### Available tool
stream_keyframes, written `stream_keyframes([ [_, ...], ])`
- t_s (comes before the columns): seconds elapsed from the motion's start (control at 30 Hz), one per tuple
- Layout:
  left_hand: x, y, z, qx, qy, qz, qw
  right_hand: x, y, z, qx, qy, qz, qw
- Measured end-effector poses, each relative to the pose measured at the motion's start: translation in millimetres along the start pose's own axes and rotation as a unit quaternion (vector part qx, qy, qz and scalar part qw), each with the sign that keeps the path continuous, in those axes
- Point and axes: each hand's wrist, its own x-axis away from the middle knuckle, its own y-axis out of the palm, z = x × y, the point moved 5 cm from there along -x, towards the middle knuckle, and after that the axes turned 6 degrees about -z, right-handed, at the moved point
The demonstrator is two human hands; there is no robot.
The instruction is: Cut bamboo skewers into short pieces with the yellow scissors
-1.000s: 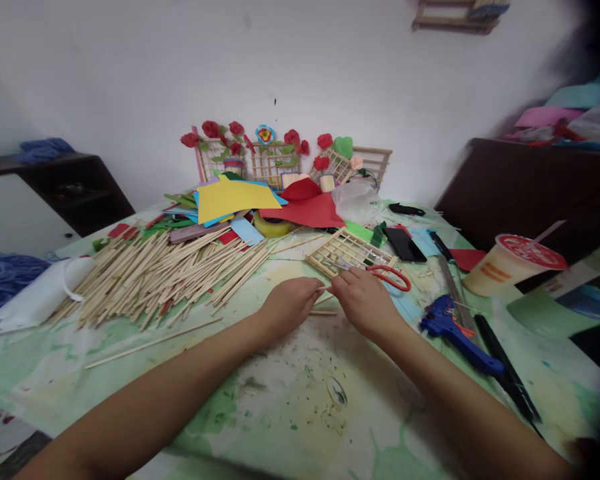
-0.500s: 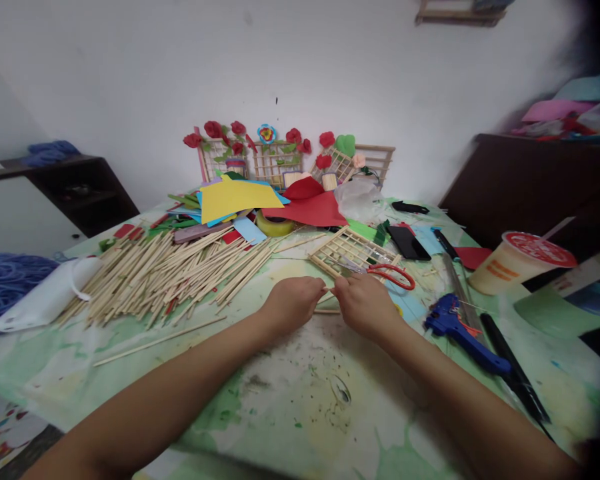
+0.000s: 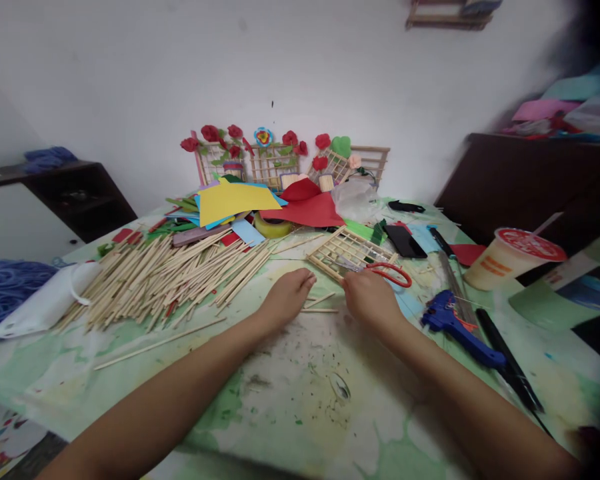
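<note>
My left hand (image 3: 286, 298) is closed, its fingertips pressed together just above the table; whatever they may hold is hidden. To its right, my right hand (image 3: 373, 299) is closed too, its curled fingers at the near edge of a small bamboo stick lattice (image 3: 337, 248). I cannot make out what, if anything, is in it. Two short wooden sticks (image 3: 321, 310) lie on the table between the hands. Orange-handled scissors (image 3: 397, 273) rest across the lattice, just beyond my right hand.
A large pile of wooden sticks (image 3: 145, 280) spreads on the left, beside a white plastic holder (image 3: 43, 303). Coloured paper (image 3: 240, 203) is heaped behind. On the right are a phone (image 3: 405, 241), a blue glue gun (image 3: 460, 330), a black-handled tool (image 3: 510, 360) and a drink cup (image 3: 510, 260).
My hands were nearly touching at a small stick piece; now they have moved apart, left hand leftward, right hand slightly right. The short sticks between them show more plainly.
</note>
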Motion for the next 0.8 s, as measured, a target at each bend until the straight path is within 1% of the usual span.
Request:
stream_keyframes([
  [0.1, -6.1, -0.2, -14.2, 0.059, -0.007, -0.002, 0.998, -2.5, -3.9, 7.2, -0.066, -0.016, -0.019, 0.998],
  [0.17, -8.2, 1.6, -19.3, 0.061, -0.004, -0.012, 0.998, -3.1, -5.4, 8.0, -0.156, -0.048, -0.071, 0.984],
  [0.2, -8.5, 2.8, -20.4, 0.055, 0.001, -0.020, 0.998, -2.2, -5.6, 6.4, -0.207, -0.075, -0.114, 0.969],
  [0.27, -7.9, 4.4, -20.5, 0.032, 0.012, -0.031, 0.999, 3.3, -6.7, 0.7, -0.295, -0.140, -0.212, 0.921],
  [0.33, -6.5, 4.2, -18.7, 0.006, 0.026, -0.031, 0.999, 11.2, -9.8, -3.7, -0.341, -0.192, -0.286, 0.875],
  [0.43, -5.1, 2.5, -15.3, -0.026, 0.042, -0.029, 0.998, 21.3, -12.6, -7.5, -0.358, -0.239, -0.351, 0.831],
  [0.47, -5.2, 2.2, -14.5, -0.033, 0.046, -0.033, 0.998, 23.2, -12.3, -8.7, -0.362, -0.250, -0.364, 0.821],
  [0.5, -5.6, 1.8, -14.3, -0.037, 0.048, -0.037, 0.997, 23.7, -11.4, -9.5, -0.365, -0.254, -0.368, 0.816],
  [0.53, -6.2, 1.1, -14.7, -0.039, 0.048, -0.040, 0.997, 22.5, -9.7, -9.7, -0.364, -0.251, -0.362, 0.821],
  [0.57, -6.9, -0.1, -15.8, -0.041, 0.045, -0.041, 0.997, 19.7, -7.3, -9.2, -0.356, -0.239, -0.343, 0.836],
  [0.6, -7.7, -1.6, -17.6, -0.043, 0.041, -0.040, 0.997, 15.8, -4.5, -7.9, -0.343, -0.219, -0.313, 0.858],
  [0.67, -9.0, -5.6, -22.6, -0.054, 0.026, -0.040, 0.997, 7.3, -0.2, -4.3, -0.303, -0.173, -0.221, 0.911],
  [0.7, -9.2, -7.0, -24.9, -0.066, 0.024, -0.048, 0.996, 4.5, 1.2, -3.6, -0.279, -0.160, -0.170, 0.932],
  [0.73, -9.1, -7.5, -26.6, -0.084, 0.026, -0.063, 0.994, 3.1, 2.6, -4.4, -0.250, -0.159, -0.128, 0.946],
  [0.77, -8.7, -7.2, -27.9, -0.105, 0.030, -0.084, 0.990, 2.9, 4.4, -6.3, -0.221, -0.167, -0.098, 0.956],
  [0.8, -7.8, -6.3, -28.8, -0.128, 0.036, -0.107, 0.985, 3.6, 6.7, -9.0, -0.193, -0.179, -0.082, 0.961],
])
